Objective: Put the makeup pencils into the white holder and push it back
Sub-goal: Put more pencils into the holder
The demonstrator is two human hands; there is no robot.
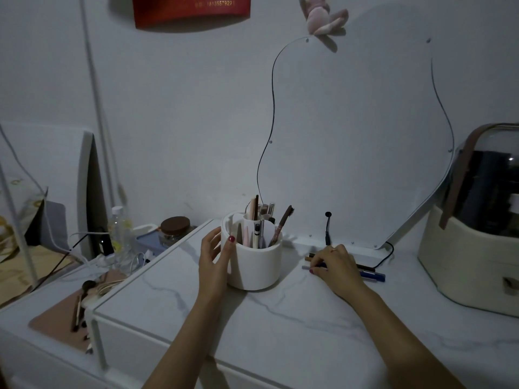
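The white holder (257, 262) stands upright on the marble tabletop (280, 327), with several pencils and brushes sticking out of it. My left hand (214, 258) is wrapped around its left wall, thumb on the rim. To the right, a few makeup pencils (370, 272) lie flat on the tabletop, one brown and one blue. My right hand (332, 262) rests on top of them, fingertips pinching the pencils near their left ends; its palm hides their middles.
A wavy mirror (365, 136) leans on the wall behind, with a black cable plug (327, 228) at its base. A cream cosmetic case (471, 248) stands at the right. A lower shelf on the left holds a brown-lidded jar (174, 230), a bottle, cords and brushes.
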